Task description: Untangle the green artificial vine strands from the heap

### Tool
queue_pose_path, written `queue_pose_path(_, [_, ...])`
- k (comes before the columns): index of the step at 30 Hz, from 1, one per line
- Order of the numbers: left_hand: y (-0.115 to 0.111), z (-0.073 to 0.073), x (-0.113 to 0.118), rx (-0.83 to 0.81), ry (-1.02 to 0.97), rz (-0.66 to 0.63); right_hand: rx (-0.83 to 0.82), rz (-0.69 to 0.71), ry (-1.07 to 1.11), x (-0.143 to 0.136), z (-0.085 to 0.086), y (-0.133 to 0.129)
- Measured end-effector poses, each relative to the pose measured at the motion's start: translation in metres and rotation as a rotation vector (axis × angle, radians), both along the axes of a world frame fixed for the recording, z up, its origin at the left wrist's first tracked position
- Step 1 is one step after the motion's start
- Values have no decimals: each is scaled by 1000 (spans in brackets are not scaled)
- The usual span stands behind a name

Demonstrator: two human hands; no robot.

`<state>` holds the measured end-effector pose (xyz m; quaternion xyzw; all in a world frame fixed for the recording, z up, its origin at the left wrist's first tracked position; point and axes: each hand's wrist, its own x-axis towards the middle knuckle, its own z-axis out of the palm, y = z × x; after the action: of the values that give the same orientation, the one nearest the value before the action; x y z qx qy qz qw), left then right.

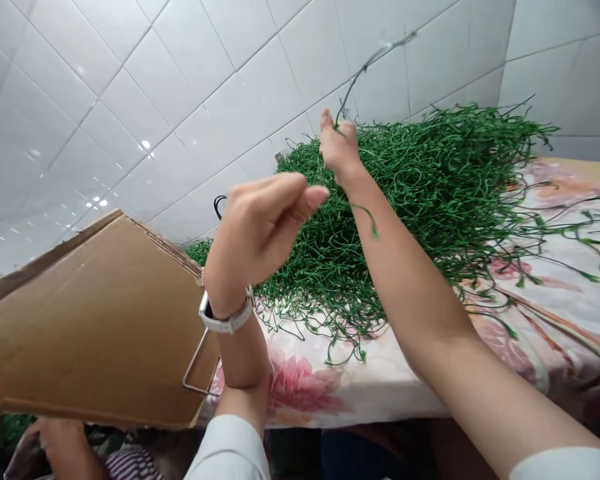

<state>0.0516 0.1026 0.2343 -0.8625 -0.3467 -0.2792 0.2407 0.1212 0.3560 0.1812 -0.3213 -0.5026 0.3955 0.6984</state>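
Note:
A large heap of thin green stems point(430, 180) lies on the flowered tablecloth point(340, 393). My right hand point(340, 143) is closed round a green stem at the heap's back left; the stem's thin end point(375, 60) sticks up in front of the tiled wall. Nearer to me, my left hand point(265, 223), with a white watch band on its wrist, is raised before the heap's left part. Its thumb and fingers are pinched together, with a bit of green at the tips. Another green piece point(367, 220) shows against my right forearm.
A big cardboard box point(95, 320) stands at the left, with a bent metal wire point(195, 373) by its right edge. White tiles point(230, 80) rise behind. Loose stems are scattered at the right. Another person's arm point(70, 447) shows at the bottom left.

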Motion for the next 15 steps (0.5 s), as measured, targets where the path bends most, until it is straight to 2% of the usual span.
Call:
queue_pose_path(2, [26, 1, -23, 74, -153, 32, 42, 68, 38, 5, 14, -13])
queue_pose_path(4, [53, -1, -53, 93, -296, 159, 123, 184, 76, 7, 28, -30])
queue_pose_path(6, [77, -6, -83, 116, -393, 230, 216, 280, 103, 7, 38, -44])
queue_pose_path(9, [100, -19, -118, -31, -361, 429, 328, 290, 73, 6, 46, -58])
queue_pose_path(11, [106, -25, -128, -127, -309, 555, 399, 261, 34, 6, 48, -64])
queue_pose_path(12, [107, -26, -127, -135, -294, 577, 432, 246, 11, 7, 49, -68])
queue_pose_path(13, [105, -26, -123, -115, -294, 562, 463, 232, -15, 8, 50, -71])
queue_pose_path(15, [98, -21, -106, -63, -331, 437, 511, 207, -57, 11, 53, -80])
